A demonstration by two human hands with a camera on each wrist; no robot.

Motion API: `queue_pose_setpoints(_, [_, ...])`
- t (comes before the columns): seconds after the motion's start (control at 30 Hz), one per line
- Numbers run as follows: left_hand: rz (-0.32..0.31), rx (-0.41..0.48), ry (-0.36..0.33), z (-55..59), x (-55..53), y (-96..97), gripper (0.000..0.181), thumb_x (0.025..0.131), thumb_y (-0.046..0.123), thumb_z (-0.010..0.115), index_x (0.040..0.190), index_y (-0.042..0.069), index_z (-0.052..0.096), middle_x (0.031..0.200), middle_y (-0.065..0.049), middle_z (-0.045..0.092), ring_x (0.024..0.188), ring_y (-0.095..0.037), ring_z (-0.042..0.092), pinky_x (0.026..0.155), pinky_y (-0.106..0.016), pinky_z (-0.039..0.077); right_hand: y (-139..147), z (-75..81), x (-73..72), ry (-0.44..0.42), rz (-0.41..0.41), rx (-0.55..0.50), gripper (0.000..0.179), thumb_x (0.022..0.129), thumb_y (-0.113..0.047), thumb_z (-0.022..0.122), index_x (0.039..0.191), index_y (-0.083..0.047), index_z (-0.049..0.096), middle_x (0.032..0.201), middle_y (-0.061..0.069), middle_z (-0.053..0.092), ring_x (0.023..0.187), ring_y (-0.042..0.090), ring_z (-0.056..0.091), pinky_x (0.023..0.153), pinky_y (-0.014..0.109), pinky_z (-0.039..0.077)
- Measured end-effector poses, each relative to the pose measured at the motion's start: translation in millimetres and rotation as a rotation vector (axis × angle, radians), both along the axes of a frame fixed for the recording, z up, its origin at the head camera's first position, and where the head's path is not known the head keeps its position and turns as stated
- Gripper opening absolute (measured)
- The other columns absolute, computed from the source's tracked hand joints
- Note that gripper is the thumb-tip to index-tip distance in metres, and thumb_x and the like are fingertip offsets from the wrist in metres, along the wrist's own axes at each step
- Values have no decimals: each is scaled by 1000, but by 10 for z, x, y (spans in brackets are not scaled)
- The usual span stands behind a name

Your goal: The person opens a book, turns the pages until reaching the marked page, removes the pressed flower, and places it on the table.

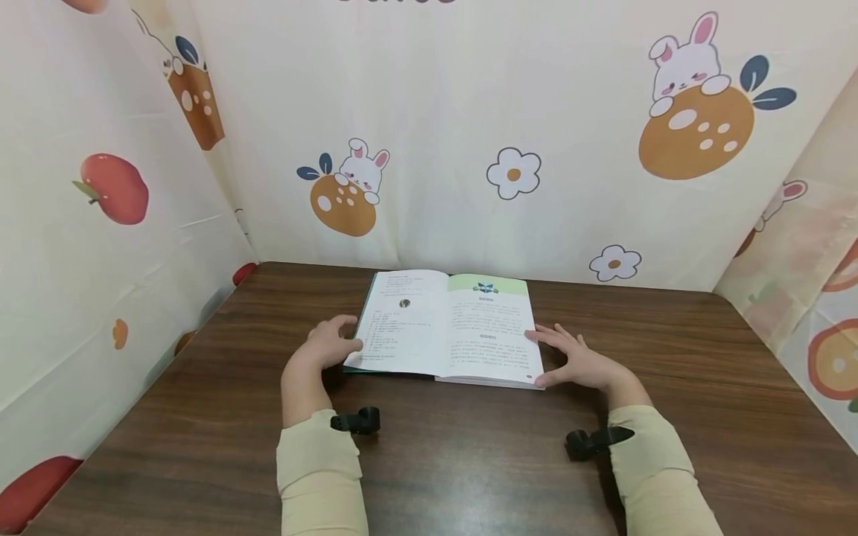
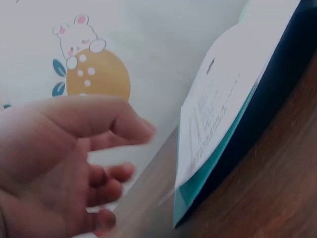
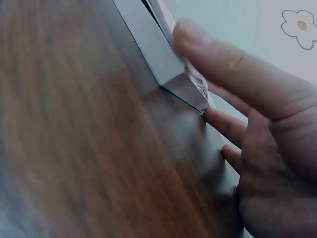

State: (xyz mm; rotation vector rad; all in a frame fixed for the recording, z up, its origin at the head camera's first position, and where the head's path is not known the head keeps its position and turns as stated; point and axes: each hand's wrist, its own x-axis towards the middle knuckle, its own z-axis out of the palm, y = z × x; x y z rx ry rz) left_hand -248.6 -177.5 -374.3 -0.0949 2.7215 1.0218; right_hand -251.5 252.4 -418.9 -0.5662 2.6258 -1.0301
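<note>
An open book (image 1: 489, 335) with printed pages, a green band atop the right page and a dark teal cover (image 2: 198, 193), lies on the table. My left hand (image 1: 326, 344) is beside the book's left edge. In the left wrist view a gap separates the loosely bent fingers of the left hand (image 2: 64, 158) from the page. My right hand (image 1: 576, 361) is at the book's right edge, fingers spread, thumb by the lower corner. In the right wrist view the right hand (image 3: 267, 139) has its thumb above the page block and a fingertip touching the cover's corner.
The brown wooden table (image 1: 456, 469) carries the book near its back edge. A pale curtain (image 1: 442, 112) printed with rabbits, fruit and flowers rises behind and on both sides. Black straps with small cameras (image 1: 362, 421) sit on both wrists over beige sleeves.
</note>
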Motion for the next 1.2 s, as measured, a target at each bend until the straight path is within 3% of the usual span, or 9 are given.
queue_pose_setpoints(0.13, [61,57,147,60,-27,76,51,89,21,53,138,12,41,107,-16,41,103,-30,34,72,-40,37,6,5,3,-23,-17,6,90,69,-40,78,143,-14,35,151,16,16,137,40,-8,99,62,-13])
queue_pose_setpoints(0.23, [102,91,214,67,-45,111,45,92,19,51,136,12,43,97,-12,40,98,-27,35,69,-36,35,6,-1,4,-29,-28,4,87,70,-40,77,143,-14,36,151,16,17,137,40,-8,100,61,-13])
queue_pose_setpoints(0.57, [158,110,237,9,-85,134,40,93,20,49,133,13,47,93,-10,43,83,-24,42,64,-33,36,-14,-16,0,-13,-52,-49,73,75,-36,74,138,-12,44,149,18,22,136,42,-7,99,61,-15])
queue_pose_setpoints(1.0, [72,126,330,95,-120,498,35,91,22,54,125,11,55,91,-7,47,82,-23,44,68,-34,37,-57,-14,12,10,-98,-90,56,81,-34,70,129,-11,54,147,19,28,137,41,-2,100,62,-12])
queue_pose_setpoints(1.2, [-42,92,438,152,-128,843,29,89,18,55,117,11,61,88,-5,52,84,-21,47,70,-34,40,-64,-19,-8,2,-116,-110,48,85,-34,65,126,-10,57,146,20,28,136,43,-2,99,64,-10])
